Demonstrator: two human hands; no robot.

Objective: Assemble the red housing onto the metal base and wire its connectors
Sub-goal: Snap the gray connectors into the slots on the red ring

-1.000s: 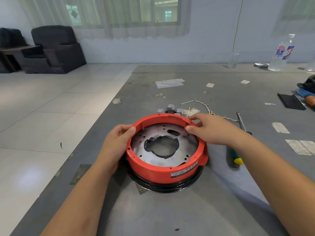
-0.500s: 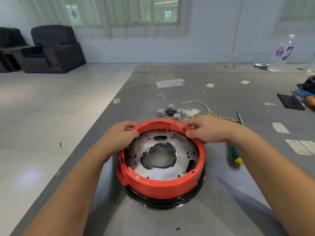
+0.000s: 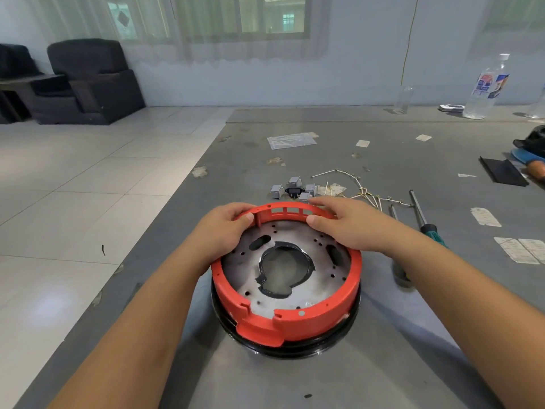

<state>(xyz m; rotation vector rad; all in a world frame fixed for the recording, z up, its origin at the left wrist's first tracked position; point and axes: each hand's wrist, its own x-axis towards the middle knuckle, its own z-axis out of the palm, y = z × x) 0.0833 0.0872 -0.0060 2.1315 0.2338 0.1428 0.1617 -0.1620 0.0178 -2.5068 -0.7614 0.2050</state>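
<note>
Red ring-shaped plastic housing (image 3: 287, 290) sat over the round perforated metal base (image 3: 284, 268) on the grey bench (image 3: 383, 364), left hand (image 3: 224, 228) and right hand (image 3: 345, 222) clasping its far rim, while small grey connectors (image 3: 295, 188) lay unwired beyond.

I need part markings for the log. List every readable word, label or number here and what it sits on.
None can be read.
Water bottle: red, white and blue label, print too blurred.
Paper slips on the table: printed lines too small.
Red housing: no marking visible on the side facing the camera.
</note>
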